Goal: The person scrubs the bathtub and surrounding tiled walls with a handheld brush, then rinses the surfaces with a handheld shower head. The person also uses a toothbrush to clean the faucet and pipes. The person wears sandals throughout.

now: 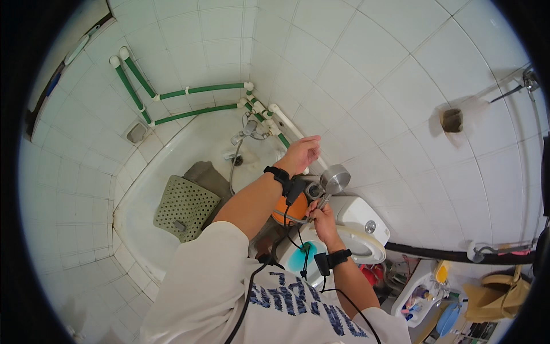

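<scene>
My right hand [324, 221] grips the handle of a metal hand shower [335, 179], its round head raised close to the tiled wall. From the handle a flexible hose [233, 172] leads back to the mixer tap [247, 131] over the bathtub. My left hand [303, 154] is stretched out beside the white and green pipes [283, 139], fingers together and slightly bent; I see nothing held in it. Below my left wrist, partly hidden, is an orange basin [294, 209]. A perforated green mat [184, 206] lies in the tub.
The bathtub's rim [148, 159] curves along the left. A toilet with a white cistern [365, 217], raised seat and blue water stands before me. Farther right is a cluttered washbasin [414, 296]. Black cables run from the wrist straps past my shirt.
</scene>
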The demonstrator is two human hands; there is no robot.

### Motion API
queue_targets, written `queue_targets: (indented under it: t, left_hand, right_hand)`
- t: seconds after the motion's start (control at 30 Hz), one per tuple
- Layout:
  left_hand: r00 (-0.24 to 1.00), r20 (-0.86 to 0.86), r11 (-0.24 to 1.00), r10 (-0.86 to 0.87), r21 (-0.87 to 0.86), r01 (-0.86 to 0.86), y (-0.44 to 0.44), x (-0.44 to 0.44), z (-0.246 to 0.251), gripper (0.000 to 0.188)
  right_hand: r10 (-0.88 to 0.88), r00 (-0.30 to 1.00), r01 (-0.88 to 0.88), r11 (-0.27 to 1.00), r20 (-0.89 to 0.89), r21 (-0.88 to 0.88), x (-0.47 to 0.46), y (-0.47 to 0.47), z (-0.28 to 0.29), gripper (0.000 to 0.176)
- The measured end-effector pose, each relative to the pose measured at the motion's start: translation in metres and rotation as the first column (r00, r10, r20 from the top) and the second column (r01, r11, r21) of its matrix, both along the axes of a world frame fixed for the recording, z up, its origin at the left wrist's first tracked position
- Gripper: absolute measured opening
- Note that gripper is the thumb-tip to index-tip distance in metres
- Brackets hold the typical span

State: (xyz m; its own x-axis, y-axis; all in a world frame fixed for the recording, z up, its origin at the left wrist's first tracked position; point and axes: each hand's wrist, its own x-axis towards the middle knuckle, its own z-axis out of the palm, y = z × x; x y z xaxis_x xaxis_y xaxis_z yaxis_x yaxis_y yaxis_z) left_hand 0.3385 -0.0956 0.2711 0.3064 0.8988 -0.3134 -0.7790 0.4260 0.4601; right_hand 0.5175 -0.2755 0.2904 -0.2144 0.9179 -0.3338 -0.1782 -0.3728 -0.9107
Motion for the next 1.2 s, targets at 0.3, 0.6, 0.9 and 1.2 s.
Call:
queue_targets:
  t: [0.3, 0.6, 0.9, 1.2]
  left_hand:
    - [0.994, 0.019, 0.985, -0.105, -0.132, 0.106, -0.023, -0.019, 0.033, 0.024]
    - [0.911, -0.392, 0.953, -0.128, 0.206, 0.223, -0.069, -0.064, 0.003, 0.038]
    - [0.781, -0.595, 0.877, 0.188, -0.257, -0.407, -0.244, -0.356, -0.145, 0.020]
    - [0.651, -0.747, 0.517, 0.132, -0.508, -0.688, -0.495, -0.448, -0.166, 0.023]
  right_hand:
    - [0.024, 0.996, -0.020, 0.999, 0.082, -0.043, -0.007, -0.021, 0.006, 0.019]
    - [-0.152, 0.983, 0.158, 0.986, 0.104, -0.050, -0.010, -0.019, -0.031, 0.016]
    - [-0.519, 0.821, 0.415, 0.828, -0.236, -0.378, -0.006, -0.014, -0.089, 0.025]
    - [-0.486, 0.857, 0.379, 0.821, -0.172, -0.428, -0.016, -0.010, -0.115, 0.024]
